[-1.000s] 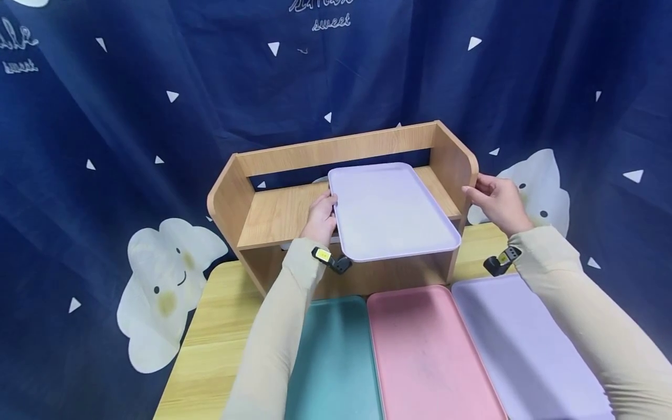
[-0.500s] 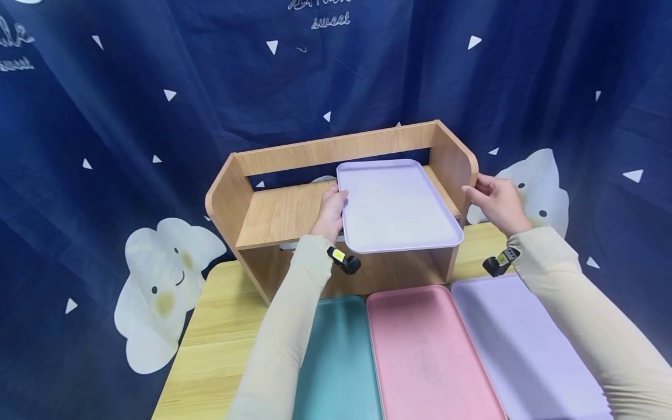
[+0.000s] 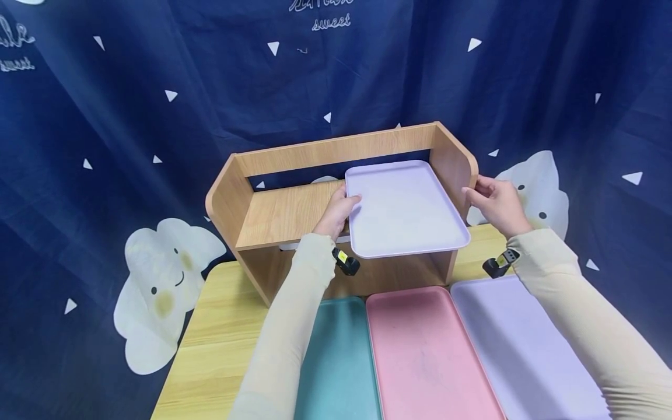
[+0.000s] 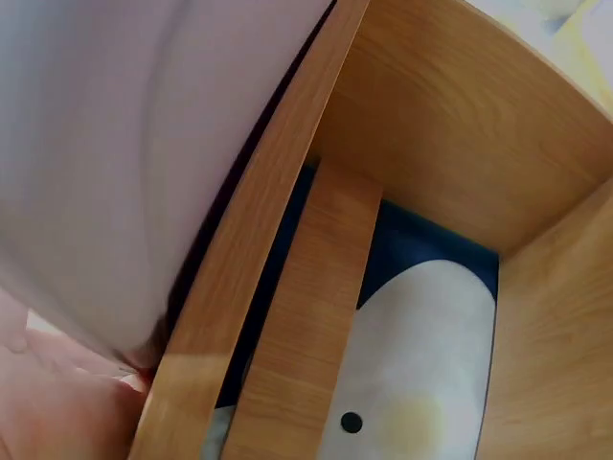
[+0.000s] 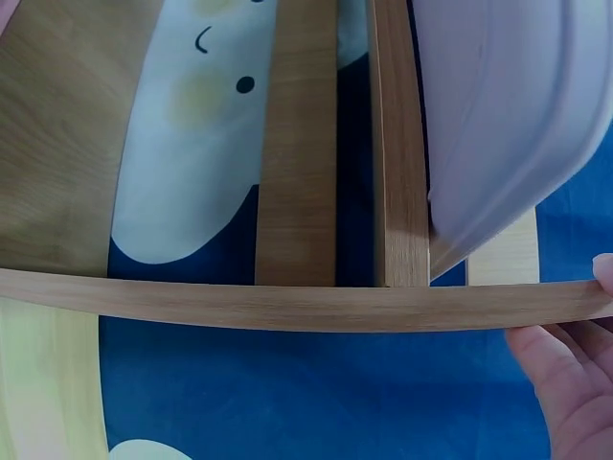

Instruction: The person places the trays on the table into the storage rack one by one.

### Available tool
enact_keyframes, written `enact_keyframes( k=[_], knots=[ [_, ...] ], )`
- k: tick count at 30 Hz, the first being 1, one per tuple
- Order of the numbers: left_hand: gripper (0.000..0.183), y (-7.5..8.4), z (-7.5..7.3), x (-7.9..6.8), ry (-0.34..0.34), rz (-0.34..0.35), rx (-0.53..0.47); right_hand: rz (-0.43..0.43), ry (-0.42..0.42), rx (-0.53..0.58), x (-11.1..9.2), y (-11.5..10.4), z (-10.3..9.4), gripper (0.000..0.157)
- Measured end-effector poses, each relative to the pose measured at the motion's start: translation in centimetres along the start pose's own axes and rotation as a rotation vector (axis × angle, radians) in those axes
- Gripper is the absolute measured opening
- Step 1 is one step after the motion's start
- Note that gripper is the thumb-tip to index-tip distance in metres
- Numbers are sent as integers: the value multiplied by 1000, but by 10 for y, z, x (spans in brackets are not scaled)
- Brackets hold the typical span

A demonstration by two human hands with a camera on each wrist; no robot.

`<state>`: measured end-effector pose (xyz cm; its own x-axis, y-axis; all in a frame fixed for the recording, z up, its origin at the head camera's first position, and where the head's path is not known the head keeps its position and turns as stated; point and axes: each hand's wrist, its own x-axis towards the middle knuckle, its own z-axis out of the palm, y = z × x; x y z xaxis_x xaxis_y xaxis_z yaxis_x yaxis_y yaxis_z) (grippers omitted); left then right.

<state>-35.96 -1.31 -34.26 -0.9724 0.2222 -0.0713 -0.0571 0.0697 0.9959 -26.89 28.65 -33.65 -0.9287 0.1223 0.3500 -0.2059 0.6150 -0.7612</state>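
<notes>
A lavender tray (image 3: pixel 406 210) lies over the right part of the upper board of a small wooden shelf (image 3: pixel 289 210), its near end sticking out past the front edge. My left hand (image 3: pixel 338 213) grips the tray's left rim, thumb on top, fingers hidden beneath. In the left wrist view the tray's underside (image 4: pixel 96 144) shows close over the board's edge. My right hand (image 3: pixel 496 201) holds the front edge of the right side panel (image 5: pixel 287 307), thumb on one face and fingers on the other in the right wrist view.
On the yellow wood-grain table (image 3: pixel 210 338), in front of the shelf, lie a teal tray (image 3: pixel 338 356), a pink tray (image 3: pixel 430 350) and another lavender tray (image 3: pixel 525 344), side by side. A dark blue curtain (image 3: pixel 226 76) with cloud prints hangs behind.
My left hand and the lavender tray have shifted right, toward the right side panel, and the tray has turned slightly. My right hand has stayed on the panel.
</notes>
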Motion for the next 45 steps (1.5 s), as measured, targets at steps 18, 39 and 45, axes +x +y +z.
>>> enact_keyframes(
  k=[18,39,45],
  knots=[
    [54,4,-12,-14,52,-71,159,29,-34,26,-3,-5,-2,51],
    [58,-10,-60,-82,-47,109,167,42,-31,26,-4,0,-1,51],
    [56,-16,-74,-109,-88,95,97,34,-9,35,-3,-1,0,49]
  ],
)
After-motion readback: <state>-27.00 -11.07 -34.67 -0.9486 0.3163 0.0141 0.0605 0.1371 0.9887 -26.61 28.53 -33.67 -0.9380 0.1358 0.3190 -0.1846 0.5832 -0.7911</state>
